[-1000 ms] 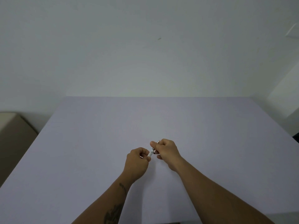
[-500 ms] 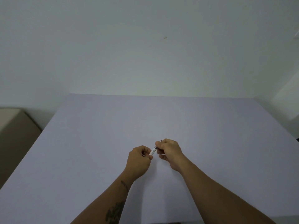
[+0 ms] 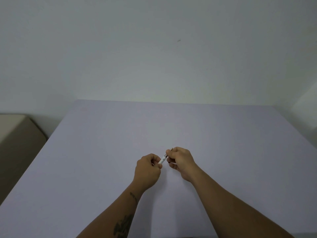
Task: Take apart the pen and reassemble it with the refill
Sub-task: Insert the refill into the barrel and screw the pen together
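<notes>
A small white pen point(image 3: 163, 159) with a metal tip is held between both hands just above the pale lilac table point(image 3: 103, 152). My left hand point(image 3: 148, 170) is closed around the pen's rear end. My right hand point(image 3: 180, 160) pinches the front end, and the silver tip point(image 3: 171, 149) pokes out past its fingers. Only a short white stretch of barrel shows between the hands; the rest is hidden in the fists. No separate refill is visible.
A beige box-like object point(image 3: 15, 134) stands beside the table's left edge. A plain white wall point(image 3: 154, 48) rises behind the table's far edge. Another pale surface point(image 3: 307, 109) shows at the far right.
The hands have drawn slightly apart, exposing a little more white barrel between them. The camera view has shifted a bit; both hands keep their grip on the pen.
</notes>
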{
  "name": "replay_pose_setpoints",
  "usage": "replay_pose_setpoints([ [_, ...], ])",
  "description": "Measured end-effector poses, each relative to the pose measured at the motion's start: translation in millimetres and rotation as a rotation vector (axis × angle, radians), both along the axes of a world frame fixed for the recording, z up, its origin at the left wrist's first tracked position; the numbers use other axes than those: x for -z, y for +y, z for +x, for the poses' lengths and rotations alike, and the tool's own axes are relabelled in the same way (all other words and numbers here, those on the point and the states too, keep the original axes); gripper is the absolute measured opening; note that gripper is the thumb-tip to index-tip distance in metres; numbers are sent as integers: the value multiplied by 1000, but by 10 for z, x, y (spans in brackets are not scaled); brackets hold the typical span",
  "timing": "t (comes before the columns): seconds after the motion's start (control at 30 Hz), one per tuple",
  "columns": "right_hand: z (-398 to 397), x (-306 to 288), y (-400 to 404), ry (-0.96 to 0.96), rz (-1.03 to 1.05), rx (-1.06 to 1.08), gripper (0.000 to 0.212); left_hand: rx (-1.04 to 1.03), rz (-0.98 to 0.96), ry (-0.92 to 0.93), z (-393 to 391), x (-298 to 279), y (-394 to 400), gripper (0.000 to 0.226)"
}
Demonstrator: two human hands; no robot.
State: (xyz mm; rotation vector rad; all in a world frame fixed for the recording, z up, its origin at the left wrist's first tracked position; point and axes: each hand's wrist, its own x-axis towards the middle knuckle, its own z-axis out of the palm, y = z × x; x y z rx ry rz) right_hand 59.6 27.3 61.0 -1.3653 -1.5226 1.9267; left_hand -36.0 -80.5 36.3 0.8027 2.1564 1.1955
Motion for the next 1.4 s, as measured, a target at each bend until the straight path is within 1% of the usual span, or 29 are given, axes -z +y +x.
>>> replay_pose_setpoints([
  [0.07,-19,4,-4,-12,36,0,19,2,6,-9,9,0,15,17],
  [0.1,-17,4,-6,-2,22,-5,18,4,7,-12,10,-2,19,17],
  [0.2,41,-10,3,85,-135,-23,11,3,6,-18,5,-6,29,16],
  [0.27,87,1,28,120,-175,-40,19,2,1,-27,6,-6,33,15],
  [0.37,115,13,47,95,-138,-57,21,17,-5,-37,6,6,36,16],
  [0.47,84,17,61,53,-92,-53,17,39,-17,-34,-1,10,46,17],
  [0.6,16,28,89,24,26,-47,31,53,-25,24,-20,25,63,16],
  [0.67,-6,18,90,11,62,-78,27,52,-26,30,-30,25,71,17],
  [0.77,1,-7,86,43,21,-129,7,50,-30,29,-54,16,76,18],
  [0.8,5,-6,95,49,9,-144,12,47,-29,24,-62,12,72,18],
  [0.87,7,-14,110,30,12,-158,17,51,-20,0,-78,5,64,18],
  [0.93,-3,-19,133,-2,34,-167,15,72,-14,-38,-84,-6,60,18],
  [1.03,-42,-46,181,-25,57,-182,9,98,9,-171,-78,-36,78,12],
  [1.17,-79,-89,239,-59,91,-209,12,125,23,-301,-69,-92,117,12],
  [1.27,-56,-123,260,-26,40,-243,7,129,35,-371,-72,-136,144,15],
  [1.33,-44,-143,287,13,-2,-249,10,127,26,-386,-86,-152,161,15],
  [1.4,-43,-155,309,4,9,-257,15,129,19,-390,-99,-153,167,15],
])
